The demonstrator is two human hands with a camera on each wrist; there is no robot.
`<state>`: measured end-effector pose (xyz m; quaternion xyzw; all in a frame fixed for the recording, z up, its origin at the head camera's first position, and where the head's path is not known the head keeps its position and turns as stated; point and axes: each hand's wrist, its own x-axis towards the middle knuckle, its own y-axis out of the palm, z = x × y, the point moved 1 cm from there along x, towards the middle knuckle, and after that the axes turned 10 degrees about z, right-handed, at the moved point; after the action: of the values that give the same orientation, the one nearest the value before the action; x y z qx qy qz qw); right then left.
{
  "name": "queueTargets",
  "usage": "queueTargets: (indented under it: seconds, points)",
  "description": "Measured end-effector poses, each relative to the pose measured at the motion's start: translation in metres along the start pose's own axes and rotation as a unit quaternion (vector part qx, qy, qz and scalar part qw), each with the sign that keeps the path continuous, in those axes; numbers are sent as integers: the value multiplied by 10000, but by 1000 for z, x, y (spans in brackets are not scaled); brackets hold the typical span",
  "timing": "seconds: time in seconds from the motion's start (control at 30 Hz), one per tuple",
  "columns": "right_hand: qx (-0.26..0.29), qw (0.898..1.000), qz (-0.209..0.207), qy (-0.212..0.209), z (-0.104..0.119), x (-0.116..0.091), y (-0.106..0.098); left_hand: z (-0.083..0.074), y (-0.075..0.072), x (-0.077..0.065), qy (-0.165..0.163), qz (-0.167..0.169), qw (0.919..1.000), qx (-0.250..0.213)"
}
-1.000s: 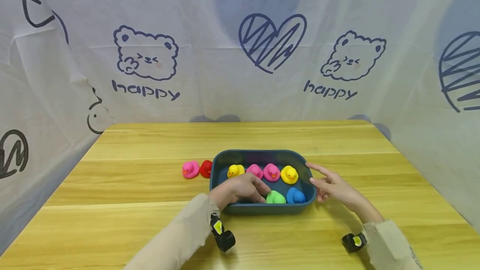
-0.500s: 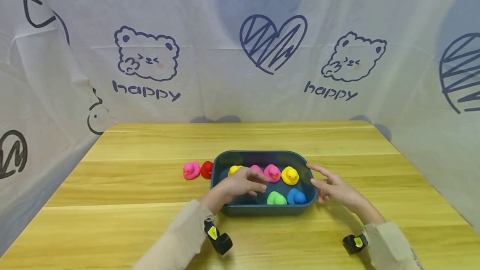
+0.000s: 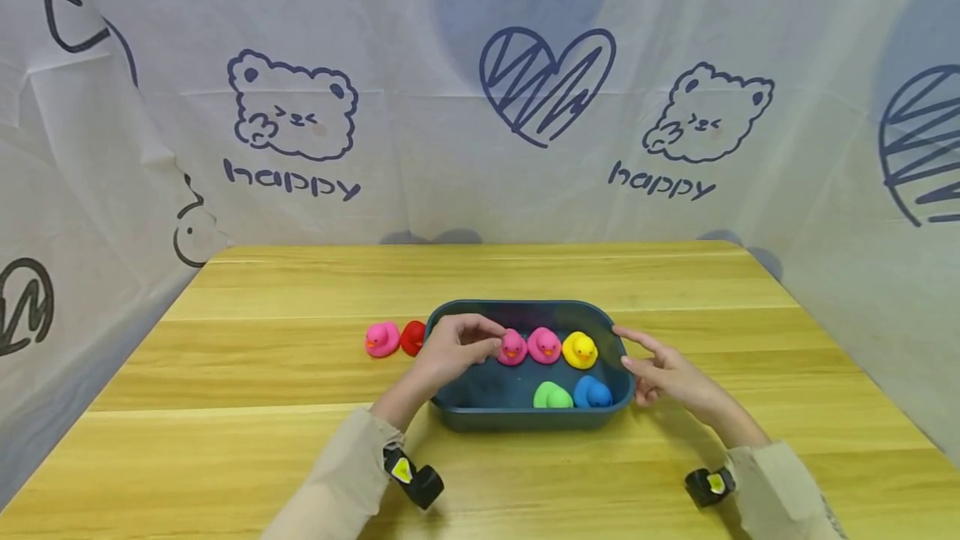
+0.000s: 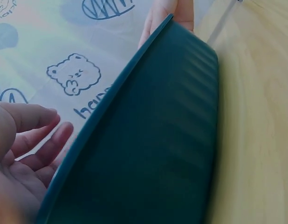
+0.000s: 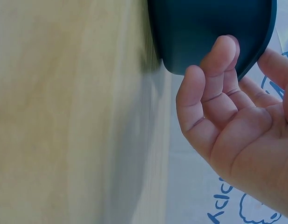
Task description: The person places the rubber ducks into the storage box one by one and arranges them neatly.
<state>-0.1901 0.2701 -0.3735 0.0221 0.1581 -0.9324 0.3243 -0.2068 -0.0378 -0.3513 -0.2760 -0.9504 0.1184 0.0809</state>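
A dark blue tray point(image 3: 525, 420) holds two pink rubber ducks point(image 3: 544, 346), a yellow duck point(image 3: 580, 350), a green duck point(image 3: 553, 396) and a blue duck point(image 3: 592, 392). Over the tray's left part is my left hand point(image 3: 450, 350), its thumb and fingertips just left of the nearer pink duck. It covers the spot where another yellow duck stood. The left wrist view shows thumb and fingers point(image 4: 55, 140) apart, with nothing visible between them. My right hand point(image 3: 675, 377) rests its fingers against the tray's right end, as the right wrist view also shows.
Left of the tray, a pink duck point(image 3: 382, 340) and a red duck point(image 3: 413, 338) sit on the wooden table point(image 3: 262, 390). A printed cloth point(image 3: 420, 140) hangs behind the table and along its sides.
My left hand has risen away from beside the green duck and moved left and back, now covering the left yellow duck's place. The right hand stays at the tray's end.
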Motion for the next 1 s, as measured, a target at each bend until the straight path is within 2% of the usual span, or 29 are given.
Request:
queueTargets:
  seconds: [0.23,0.47,0.67,0.8,1.0]
  points:
    - [5,10000,4,20,1,0,1,-1,-13,-6,164,-496,9986,-97]
    - [15,10000,9,65,1,1,1,1,-29,-13,235,-1077,9933,360]
    - [47,10000,33,51,1,1,1,9,-45,-20,268,-1559,9862,485]
    - [48,10000,35,44,1,0,1,15,-56,-23,377,-1765,9826,447]
    - [78,10000,53,28,0,-1,1,22,-69,-31,340,-2002,9779,492]
